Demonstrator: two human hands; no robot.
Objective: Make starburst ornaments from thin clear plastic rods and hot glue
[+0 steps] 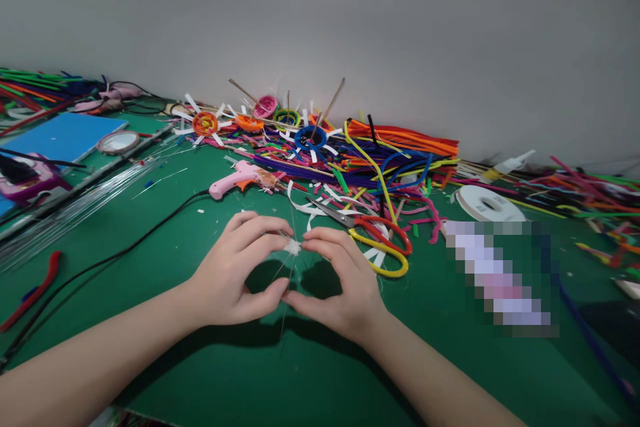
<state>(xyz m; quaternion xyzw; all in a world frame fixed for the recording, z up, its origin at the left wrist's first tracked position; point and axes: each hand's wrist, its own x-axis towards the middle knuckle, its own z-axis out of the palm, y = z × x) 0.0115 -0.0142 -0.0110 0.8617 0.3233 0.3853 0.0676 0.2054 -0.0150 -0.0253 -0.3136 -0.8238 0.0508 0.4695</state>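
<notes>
My left hand (pixel 245 268) and my right hand (pixel 343 277) meet above the green table, fingers curved. Between their fingertips is a small whitish, translucent piece (pixel 293 247) with thin clear strands sticking out of it. Both index fingers touch its sides, while the thumbs come together below, near the strands. Beyond my hands lies a pink glue gun (pixel 233 179), its black cord running to the lower left. Scissors (pixel 383 233) with red and yellow handles rest just past my right hand, beside white paper strips (pixel 320 203).
Small woven bowls, one orange (pixel 205 123) and one blue (pixel 310 138), sit on piled pipe cleaners (pixel 400 140) along the wall. A white spool (pixel 490 203) lies at right. Clear strands (pixel 100 197) and a blue board (pixel 65 137) are at left.
</notes>
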